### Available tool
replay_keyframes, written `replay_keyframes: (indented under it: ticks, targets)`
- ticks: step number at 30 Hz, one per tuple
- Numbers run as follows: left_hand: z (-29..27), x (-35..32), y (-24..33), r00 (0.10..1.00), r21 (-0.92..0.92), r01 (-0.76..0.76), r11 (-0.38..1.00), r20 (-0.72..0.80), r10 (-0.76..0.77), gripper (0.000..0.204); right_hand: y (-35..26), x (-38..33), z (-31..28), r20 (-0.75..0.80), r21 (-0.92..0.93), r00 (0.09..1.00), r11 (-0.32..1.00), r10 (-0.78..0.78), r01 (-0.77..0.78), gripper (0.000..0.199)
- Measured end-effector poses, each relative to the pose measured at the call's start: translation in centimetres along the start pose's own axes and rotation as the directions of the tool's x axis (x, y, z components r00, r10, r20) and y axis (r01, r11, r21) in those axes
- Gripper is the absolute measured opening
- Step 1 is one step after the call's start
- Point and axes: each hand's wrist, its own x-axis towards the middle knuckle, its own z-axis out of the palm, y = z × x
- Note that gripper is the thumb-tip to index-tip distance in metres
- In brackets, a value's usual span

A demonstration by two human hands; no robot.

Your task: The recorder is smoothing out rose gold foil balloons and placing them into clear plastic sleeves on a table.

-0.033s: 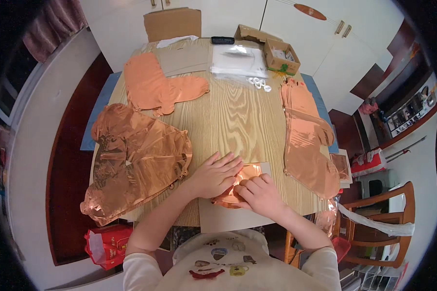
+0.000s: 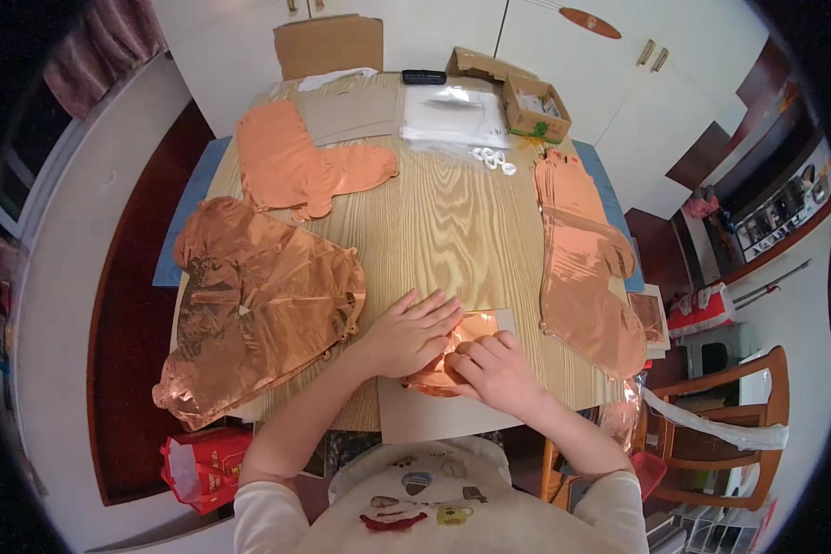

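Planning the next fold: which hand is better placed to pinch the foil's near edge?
Right, probably. The right hand has fingers curled on the folded copper foil piece, while the left hand lies flat pressing it down.

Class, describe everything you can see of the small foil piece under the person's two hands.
The small foil piece is shiny, copper-coloured and crinkled, like thin metallic film. It lies flat at the near edge of the wooden table, partly on a pale card sheet. The left hand presses its left side; the right hand covers its right, fingers curled on it. Most is hidden, so its full shape cannot be told.
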Motion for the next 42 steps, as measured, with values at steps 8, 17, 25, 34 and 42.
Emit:
replay_keyframes:
  ticks: [8, 17, 25, 34, 42]
  targets:
    - [0.6, 0.1, -0.3, 1.0, 0.016, 0.011, 1.0, -0.001, -0.011, 0.055, 0.1, -0.3, 0.3, -0.055, -0.208, 0.99, 0.971, -0.128, 0.114, 0.026]
    - [0.8, 0.0, 0.1, 0.997, 0.094, -0.015, 0.995, -0.068, 0.021, 0.058, -1.3, -1.5, 0.1, 0.092, 0.045, 0.996, 0.999, -0.019, 0.014, 0.028]
    - [1.2, 0.0, 0.4, 0.981, 0.18, -0.033, 0.983, -0.184, 0.066, 0.066, -2.7, -3.1, -2.4, 0.186, 0.145, 0.982, 0.987, 0.042, -0.069, 0.063]
    - [-0.2, -0.4, 1.2, 0.985, 0.232, -0.11, 0.966, -0.103, 0.137, 0.059, -2.7, -4.4, -1.8, 0.207, 0.053, 0.977, 0.996, 0.055, -0.067, 0.079]
    - [0.1, -1.2, 1.0, 0.97, 0.149, -0.23, 0.962, -0.046, 0.239, 0.04, -2.5, -3.7, -2.9, 0.223, 0.121, 0.972, 0.987, 0.078, -0.107, 0.074]
